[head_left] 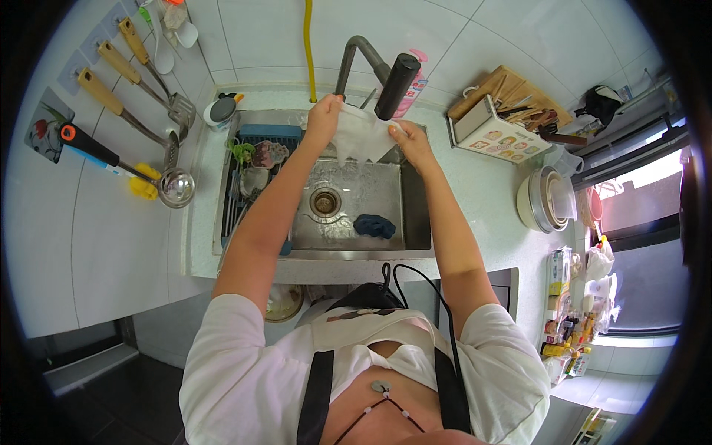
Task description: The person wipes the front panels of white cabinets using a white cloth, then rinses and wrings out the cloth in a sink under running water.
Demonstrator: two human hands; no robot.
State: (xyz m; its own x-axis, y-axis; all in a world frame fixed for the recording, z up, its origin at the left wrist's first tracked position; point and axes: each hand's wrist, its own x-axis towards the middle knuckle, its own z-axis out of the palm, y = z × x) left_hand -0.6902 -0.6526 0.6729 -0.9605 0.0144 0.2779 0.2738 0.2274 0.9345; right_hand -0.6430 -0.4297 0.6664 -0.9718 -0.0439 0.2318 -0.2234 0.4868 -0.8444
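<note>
Stretched between my two hands over the far end of the sink (386, 252) is a wet white cloth (362, 135). My left hand (323, 119) pinches its upper left corner, close to the grey faucet (359, 46). At the other side, my right hand (412, 142) grips the cloth's right edge, beneath the faucet's black cylindrical part (397, 85). Water seems to drip off the lower edge into the basin. A crumpled dark blue cloth (374, 226) lies on the basin floor, right of the round drain (325, 202).
A blue drying rack (270, 133) with greens and dishes fills the sink's left side. Behind the faucet stands a pink bottle (409, 105). Ladles and spatulas (152, 133) hang on the left wall. A utensil holder (493, 132) and stacked bowls (540, 200) stand right.
</note>
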